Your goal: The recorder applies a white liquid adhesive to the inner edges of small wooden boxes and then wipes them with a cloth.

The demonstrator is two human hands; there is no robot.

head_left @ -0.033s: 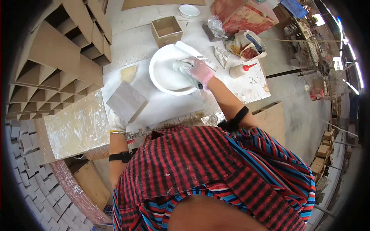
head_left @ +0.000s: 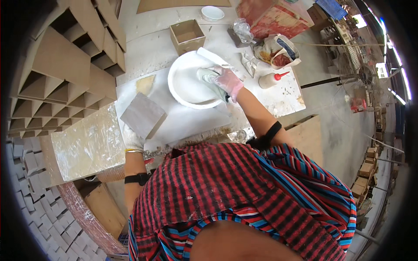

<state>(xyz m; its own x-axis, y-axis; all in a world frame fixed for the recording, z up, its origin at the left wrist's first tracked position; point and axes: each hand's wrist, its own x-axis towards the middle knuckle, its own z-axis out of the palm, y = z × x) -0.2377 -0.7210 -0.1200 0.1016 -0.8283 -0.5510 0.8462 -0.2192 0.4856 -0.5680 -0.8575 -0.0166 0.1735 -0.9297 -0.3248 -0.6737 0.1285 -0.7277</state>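
My right hand (head_left: 227, 82), in a pinkish, white-smeared glove, is closed on a pale, damp-looking cloth (head_left: 212, 77). It reaches over the right side of a round white basin (head_left: 173, 89), which has whitish stuff inside. At the left, my left hand (head_left: 133, 138) wears a white knit glove and supports a grey square box (head_left: 143, 114) from its near left side. The box is tilted over the white-dusted work surface, and it hides most of that hand's fingers. A white flat strip (head_left: 209, 55) lies across the basin's far right rim.
An open brown cardboard box (head_left: 187, 37) and a small white bowl (head_left: 212, 14) stand beyond the basin. To the right are a red-tipped squeeze bottle (head_left: 271, 80) and a stained bag (head_left: 278, 52). Stacked cardboard boxes (head_left: 61, 56) rise at the left. A fan (head_left: 365, 75) stands far right.
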